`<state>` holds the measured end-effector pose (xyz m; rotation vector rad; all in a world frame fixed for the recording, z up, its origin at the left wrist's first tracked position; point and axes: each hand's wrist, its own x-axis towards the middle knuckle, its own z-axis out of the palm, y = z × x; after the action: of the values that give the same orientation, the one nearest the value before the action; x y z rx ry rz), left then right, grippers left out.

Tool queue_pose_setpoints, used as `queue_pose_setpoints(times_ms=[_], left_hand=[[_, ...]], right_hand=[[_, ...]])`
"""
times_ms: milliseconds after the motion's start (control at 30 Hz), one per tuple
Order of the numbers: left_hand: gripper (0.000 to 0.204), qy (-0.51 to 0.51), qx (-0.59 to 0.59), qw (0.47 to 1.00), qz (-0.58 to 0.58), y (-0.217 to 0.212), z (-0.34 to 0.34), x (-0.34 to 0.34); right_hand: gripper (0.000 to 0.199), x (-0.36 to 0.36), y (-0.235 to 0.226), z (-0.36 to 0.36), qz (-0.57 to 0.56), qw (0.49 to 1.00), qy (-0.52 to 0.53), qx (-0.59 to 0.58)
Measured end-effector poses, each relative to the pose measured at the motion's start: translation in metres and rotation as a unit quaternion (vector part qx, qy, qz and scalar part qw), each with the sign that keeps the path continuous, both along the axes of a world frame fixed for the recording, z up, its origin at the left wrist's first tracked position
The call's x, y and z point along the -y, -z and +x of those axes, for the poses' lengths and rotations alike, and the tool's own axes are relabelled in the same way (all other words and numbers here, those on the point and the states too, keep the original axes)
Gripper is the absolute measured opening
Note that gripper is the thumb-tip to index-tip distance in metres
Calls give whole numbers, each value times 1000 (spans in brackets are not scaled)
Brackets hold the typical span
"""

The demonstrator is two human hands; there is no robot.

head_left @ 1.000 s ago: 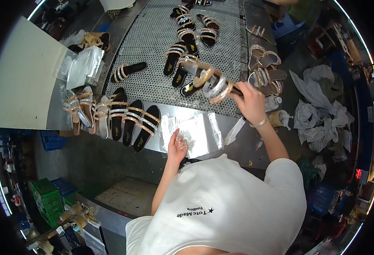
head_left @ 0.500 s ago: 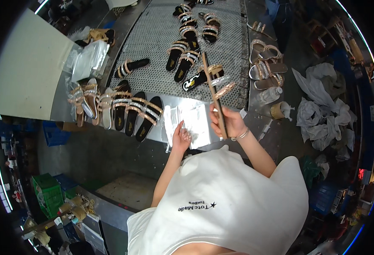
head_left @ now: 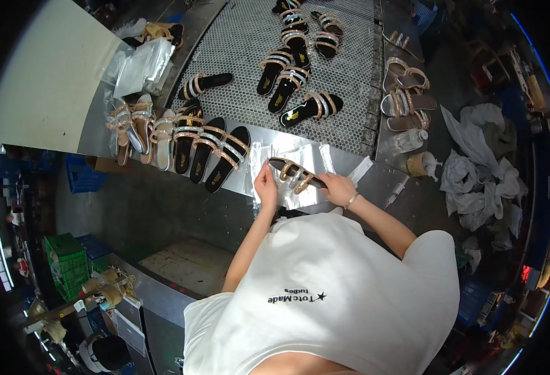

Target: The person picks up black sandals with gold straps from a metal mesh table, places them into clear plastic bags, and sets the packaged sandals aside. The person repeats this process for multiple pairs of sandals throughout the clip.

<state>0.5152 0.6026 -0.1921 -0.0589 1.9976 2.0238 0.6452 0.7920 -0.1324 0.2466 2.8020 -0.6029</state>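
I stand in a shoe workshop, at a packing line. On the perforated metal desk (head_left: 237,37) in front of me lie many strappy sandals (head_left: 212,150) in rows. Clear plastic bags (head_left: 139,62) are piled at its left edge, and crumpled white wrapping (head_left: 481,169) lies beyond its right edge.

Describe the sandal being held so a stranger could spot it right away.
Start at the perforated metal conveyor, then drop to the clear plastic bags on its near steel edge. Above them, the black-soled sandal with glittery gold straps is the only one lifted between both hands.
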Motion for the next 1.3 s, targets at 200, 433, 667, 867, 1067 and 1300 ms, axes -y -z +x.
queue_pose_setpoints(times_ms=[200, 433, 667, 867, 1067, 1300], left_hand=[[20, 161, -239, 955, -72, -45, -11, -9], [35, 413, -609, 632, -244, -120, -10, -9], [29, 399, -490, 736, -242, -166, -30, 27], [66, -26, -138, 985, 98, -167, -105, 12], [44, -105, 103, 924, 352, -105, -152, 9], [65, -93, 256, 728, 629, -115, -167, 37]], right_hand=[[30, 7, -16, -17, -9, 1000, -22, -7], [45, -6, 0, -58, -550, 776, 251, 184], [47, 39, -26, -67, -713, 619, 329, -13], [47, 42, -56, -117, -726, 629, 265, -78], [41, -24, -51, -238, -578, 809, -109, -13], [67, 2, 36, -447, -231, 955, -41, -181]])
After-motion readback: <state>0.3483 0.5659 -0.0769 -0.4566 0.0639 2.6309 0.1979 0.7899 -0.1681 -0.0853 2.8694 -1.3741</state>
